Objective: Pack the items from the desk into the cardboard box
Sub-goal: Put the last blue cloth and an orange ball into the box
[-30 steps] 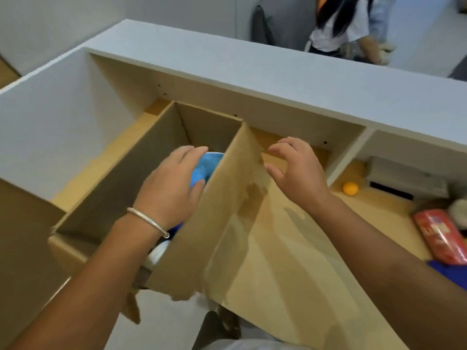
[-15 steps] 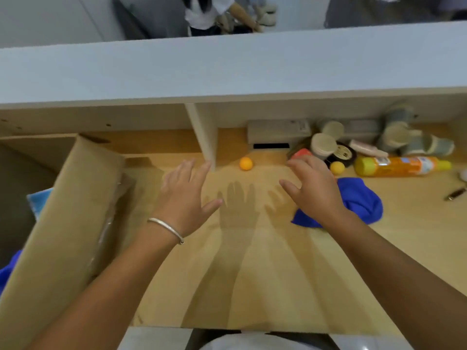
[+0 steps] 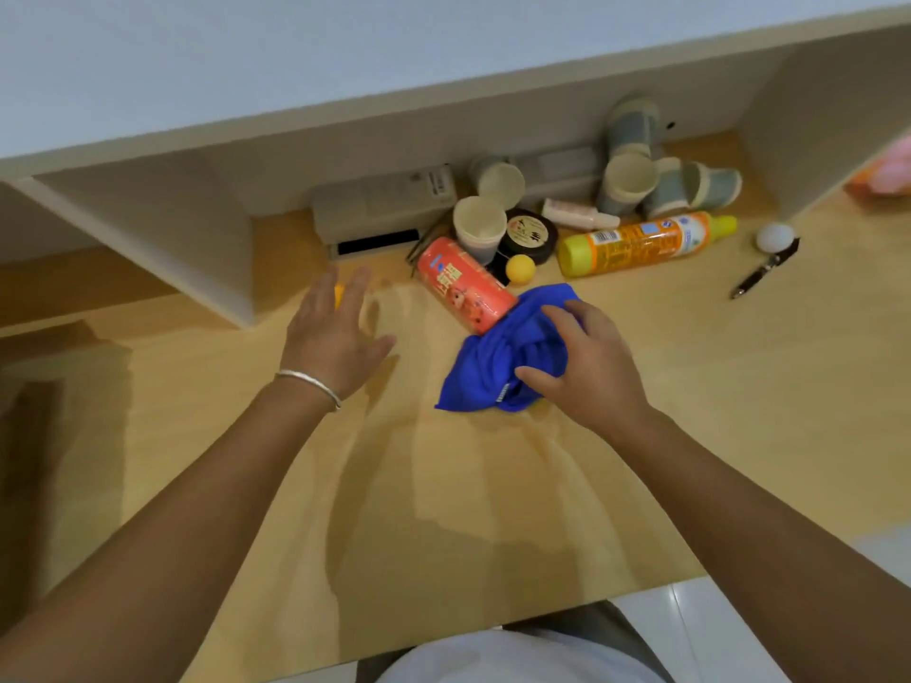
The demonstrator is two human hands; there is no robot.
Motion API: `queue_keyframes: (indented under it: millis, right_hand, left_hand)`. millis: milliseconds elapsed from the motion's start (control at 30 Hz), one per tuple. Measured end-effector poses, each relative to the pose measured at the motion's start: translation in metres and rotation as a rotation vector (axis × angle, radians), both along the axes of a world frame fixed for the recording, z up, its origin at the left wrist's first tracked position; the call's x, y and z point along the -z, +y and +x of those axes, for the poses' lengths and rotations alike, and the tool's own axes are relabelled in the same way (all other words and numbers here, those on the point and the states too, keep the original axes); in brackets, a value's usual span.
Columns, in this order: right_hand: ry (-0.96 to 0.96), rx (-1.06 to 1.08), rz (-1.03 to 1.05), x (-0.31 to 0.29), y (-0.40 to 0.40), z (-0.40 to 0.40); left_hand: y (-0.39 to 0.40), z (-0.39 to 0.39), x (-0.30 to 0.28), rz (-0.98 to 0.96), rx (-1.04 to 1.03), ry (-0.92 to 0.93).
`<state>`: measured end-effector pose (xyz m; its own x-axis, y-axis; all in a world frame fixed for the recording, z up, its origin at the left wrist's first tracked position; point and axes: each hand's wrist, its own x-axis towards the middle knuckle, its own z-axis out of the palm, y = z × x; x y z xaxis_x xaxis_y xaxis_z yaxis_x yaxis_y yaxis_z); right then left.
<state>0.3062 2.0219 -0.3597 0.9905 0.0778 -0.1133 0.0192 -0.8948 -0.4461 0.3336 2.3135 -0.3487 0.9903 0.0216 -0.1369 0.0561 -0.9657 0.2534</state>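
Observation:
My right hand (image 3: 584, 362) rests on a crumpled blue cloth (image 3: 498, 372) mid-desk, thumb and fingers curled into its folds. My left hand (image 3: 335, 337) hovers open over the wooden desk (image 3: 443, 510), fingers spread, with a small orange ball (image 3: 339, 294) half hidden under its fingertips. A red can (image 3: 463, 288) lies on its side touching the cloth. Behind it are a second orange ball (image 3: 520, 270), a black tape roll (image 3: 528, 236), several beige cups (image 3: 479, 228) and a lying orange spray bottle (image 3: 641, 244). The cardboard box (image 3: 54, 367) shows only as a blurred brown edge at far left.
A white ball (image 3: 775, 237) and a pen (image 3: 761, 276) lie at the right. A grey device (image 3: 379, 209) sits against the back wall under the shelf. A white divider (image 3: 207, 248) stands left of my left hand. Something pink (image 3: 887, 175) shows at the right edge.
The view swung right, from the box to the desk items. My left hand left the box and reached forward open. My right hand came down onto the blue cloth and closed on it.

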Motion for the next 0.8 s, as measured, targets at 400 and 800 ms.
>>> queue_keyframes:
  millis: [400,800]
  right_hand:
    - [0.083,-0.123,-0.127,0.035,0.019,0.000]
    - [0.021,-0.169,0.065,0.014,0.052,-0.026]
  left_hand:
    - [0.015,0.055,0.058,0.061,0.035,0.034]
    - [0.049,-0.027,0.023,-0.040,-0.052,-0.072]
